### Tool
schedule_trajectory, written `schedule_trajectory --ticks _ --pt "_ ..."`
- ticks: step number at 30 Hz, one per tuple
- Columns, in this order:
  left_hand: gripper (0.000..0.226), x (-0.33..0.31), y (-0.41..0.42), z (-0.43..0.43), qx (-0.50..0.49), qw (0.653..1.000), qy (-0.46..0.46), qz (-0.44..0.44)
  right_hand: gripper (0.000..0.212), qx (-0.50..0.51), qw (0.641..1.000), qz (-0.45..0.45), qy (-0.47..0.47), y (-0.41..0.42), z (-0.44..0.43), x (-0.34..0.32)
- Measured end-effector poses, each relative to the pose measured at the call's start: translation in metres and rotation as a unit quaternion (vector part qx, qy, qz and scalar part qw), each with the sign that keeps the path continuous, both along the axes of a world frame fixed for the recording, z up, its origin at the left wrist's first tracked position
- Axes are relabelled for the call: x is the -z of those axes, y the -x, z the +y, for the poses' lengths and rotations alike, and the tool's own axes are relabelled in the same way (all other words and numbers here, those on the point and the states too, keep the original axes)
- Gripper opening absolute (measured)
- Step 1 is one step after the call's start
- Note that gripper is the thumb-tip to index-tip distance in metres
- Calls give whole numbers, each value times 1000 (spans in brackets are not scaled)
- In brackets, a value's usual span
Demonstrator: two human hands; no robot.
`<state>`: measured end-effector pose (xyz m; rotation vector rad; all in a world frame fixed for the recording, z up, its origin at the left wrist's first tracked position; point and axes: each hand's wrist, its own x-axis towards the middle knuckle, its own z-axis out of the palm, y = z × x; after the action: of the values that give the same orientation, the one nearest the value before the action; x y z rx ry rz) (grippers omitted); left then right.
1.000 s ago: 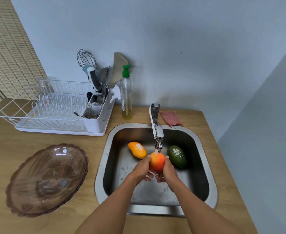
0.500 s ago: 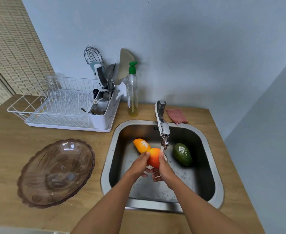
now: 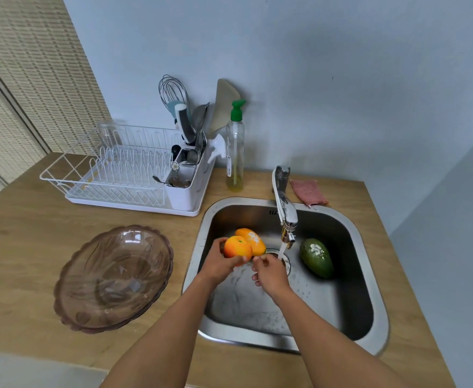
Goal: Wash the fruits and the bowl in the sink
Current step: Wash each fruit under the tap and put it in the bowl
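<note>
My left hand (image 3: pixel 218 263) grips an orange-red round fruit (image 3: pixel 236 246) above the left part of the steel sink (image 3: pixel 369 281), left of the water stream. My right hand (image 3: pixel 270 271) hovers just right of the fruit with loosely curled fingers, holding nothing. An orange mango (image 3: pixel 253 240) lies in the basin behind the held fruit. At the right of the basin lies a green avocado (image 3: pixel 316 257) with a white foam patch. Water runs from the faucet (image 3: pixel 285 211). The brown glass bowl (image 3: pixel 112 277) stands on the counter left of the sink.
A white dish rack (image 3: pixel 123 175) with a utensil caddy stands at the back left. A soap bottle (image 3: pixel 235 152) with a green pump stands behind the sink. A pink cloth (image 3: pixel 308 191) lies right of the faucet base. The counter ends at the wall on the right.
The round fruit has moved left out from under the stream, now in my left hand alone. My right hand has come off it. The view has shifted left.
</note>
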<state>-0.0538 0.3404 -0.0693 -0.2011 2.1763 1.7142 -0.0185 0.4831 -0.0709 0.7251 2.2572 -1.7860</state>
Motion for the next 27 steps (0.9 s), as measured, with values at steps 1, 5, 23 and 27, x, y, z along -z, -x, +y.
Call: schedule_trajectory --ticks 1,5,23,27 --pt "71 3 -1 -2 -10 1000 7 0 20 9 1000 -20 21 -1 -3 2" --pt "69 9 -6 -8 -34 997 66 28 16 20 997 -54 60 -3 -13 9" --pt "76 -4 13 -4 -15 972 165 165 27 22 997 -68 -1 43 -40 31" --pt "81 -16 36 -10 2 962 181 206 41 53 994 -49 -78 58 -39 27"
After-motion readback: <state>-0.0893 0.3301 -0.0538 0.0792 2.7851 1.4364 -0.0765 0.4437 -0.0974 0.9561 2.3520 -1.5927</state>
